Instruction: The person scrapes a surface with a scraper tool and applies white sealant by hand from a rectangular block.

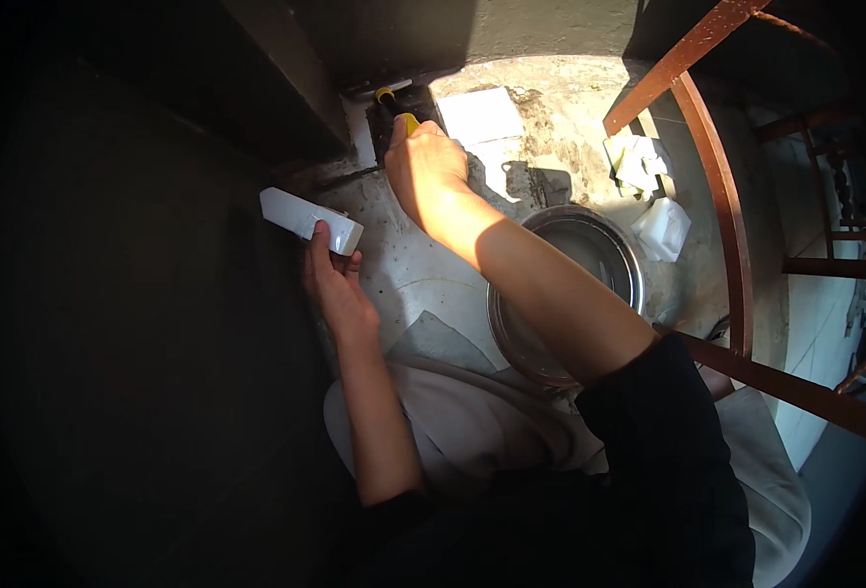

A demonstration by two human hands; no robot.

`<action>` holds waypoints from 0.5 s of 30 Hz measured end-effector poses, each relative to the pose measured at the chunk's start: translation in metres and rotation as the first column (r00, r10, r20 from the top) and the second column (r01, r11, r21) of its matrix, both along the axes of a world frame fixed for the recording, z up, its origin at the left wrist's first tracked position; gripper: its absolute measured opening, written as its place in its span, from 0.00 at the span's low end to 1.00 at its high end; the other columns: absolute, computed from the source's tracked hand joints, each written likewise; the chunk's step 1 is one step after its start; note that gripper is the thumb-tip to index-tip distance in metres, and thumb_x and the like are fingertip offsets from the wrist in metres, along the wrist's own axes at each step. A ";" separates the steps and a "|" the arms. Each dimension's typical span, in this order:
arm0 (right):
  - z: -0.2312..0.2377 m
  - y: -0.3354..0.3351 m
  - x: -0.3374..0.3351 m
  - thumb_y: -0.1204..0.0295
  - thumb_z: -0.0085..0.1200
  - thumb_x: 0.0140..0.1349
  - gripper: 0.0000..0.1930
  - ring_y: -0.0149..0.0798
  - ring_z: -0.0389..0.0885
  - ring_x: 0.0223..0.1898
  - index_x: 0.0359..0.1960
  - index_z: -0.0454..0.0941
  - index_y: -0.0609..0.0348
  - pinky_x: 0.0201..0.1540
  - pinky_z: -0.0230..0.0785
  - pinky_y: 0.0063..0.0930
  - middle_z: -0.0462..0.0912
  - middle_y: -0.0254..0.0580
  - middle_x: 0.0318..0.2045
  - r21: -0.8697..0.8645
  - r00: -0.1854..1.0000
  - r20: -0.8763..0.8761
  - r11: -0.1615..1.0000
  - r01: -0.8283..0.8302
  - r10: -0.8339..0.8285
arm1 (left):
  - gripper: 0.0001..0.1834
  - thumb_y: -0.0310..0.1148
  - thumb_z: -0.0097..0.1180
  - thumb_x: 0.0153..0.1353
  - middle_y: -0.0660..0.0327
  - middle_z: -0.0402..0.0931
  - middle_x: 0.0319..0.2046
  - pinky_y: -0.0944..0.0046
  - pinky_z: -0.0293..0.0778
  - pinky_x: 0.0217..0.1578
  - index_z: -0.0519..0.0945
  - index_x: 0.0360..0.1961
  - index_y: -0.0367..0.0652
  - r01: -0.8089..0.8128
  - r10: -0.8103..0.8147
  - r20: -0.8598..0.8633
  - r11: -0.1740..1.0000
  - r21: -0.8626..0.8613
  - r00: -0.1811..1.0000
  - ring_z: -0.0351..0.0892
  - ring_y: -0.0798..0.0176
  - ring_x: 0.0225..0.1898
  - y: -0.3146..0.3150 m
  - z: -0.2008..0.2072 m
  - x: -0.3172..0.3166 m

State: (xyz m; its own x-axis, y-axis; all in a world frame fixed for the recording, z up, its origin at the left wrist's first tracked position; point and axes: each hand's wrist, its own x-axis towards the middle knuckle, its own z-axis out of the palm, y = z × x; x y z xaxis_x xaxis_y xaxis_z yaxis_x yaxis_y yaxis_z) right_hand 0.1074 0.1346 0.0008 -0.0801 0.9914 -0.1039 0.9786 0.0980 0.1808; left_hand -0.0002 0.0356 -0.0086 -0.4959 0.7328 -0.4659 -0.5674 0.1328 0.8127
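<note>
My left hand [337, 289] grips one end of a long white glossy piece [301, 211], box-like with a slanted far end. Its thumb lies on the near face and the fingers curl beneath. Stretched forward, my right hand [425, 174] is closed around the yellow and black handle [410, 123] of a tool. The tool's thin metal end reaches the floor by the wall corner; its exact kind is hard to make out. Just right of this hand, a flat white square piece [479, 115] lies on the sunlit floor, apart from the hand.
Beneath my right forearm stands a round metal basin [637, 279]. Right of it are a white plastic container [661, 230] and a crumpled pale wrapper or cloth [637, 164]. A rust-red metal frame [725, 196] rises at the right. A dark wall corner [301, 83] borders the far left.
</note>
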 end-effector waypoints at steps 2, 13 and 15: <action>0.005 0.008 0.007 0.68 0.48 0.62 0.28 0.42 0.79 0.30 0.63 0.58 0.61 0.10 0.70 0.34 0.74 0.52 0.35 -0.012 0.999 -0.041 0.999 0.032 -0.032 | 0.19 0.43 0.61 0.55 0.67 0.73 0.36 0.72 0.65 0.35 0.75 0.44 0.44 0.015 -0.015 0.014 1.000 0.006 1.000 0.71 0.74 0.37 0.001 0.002 0.006; 0.002 0.008 0.017 0.71 0.40 0.67 0.18 0.42 0.82 0.31 0.55 0.63 0.70 0.26 0.76 0.28 0.78 0.52 0.31 0.087 0.998 -0.067 0.996 0.000 0.006 | 0.21 0.43 0.60 0.55 0.65 0.73 0.38 0.72 0.65 0.34 0.74 0.45 0.42 0.047 -0.047 0.006 0.999 0.025 0.999 0.71 0.72 0.37 0.002 -0.001 0.002; 0.004 0.003 0.016 0.71 0.39 0.67 0.18 0.43 0.82 0.32 0.55 0.63 0.70 0.26 0.76 0.29 0.77 0.52 0.32 0.104 0.995 -0.090 0.994 -0.042 0.051 | 0.25 0.43 0.61 0.55 0.63 0.73 0.40 0.71 0.66 0.34 0.72 0.48 0.39 0.047 -0.048 0.005 0.998 0.032 0.999 0.71 0.70 0.38 0.001 -0.002 -0.001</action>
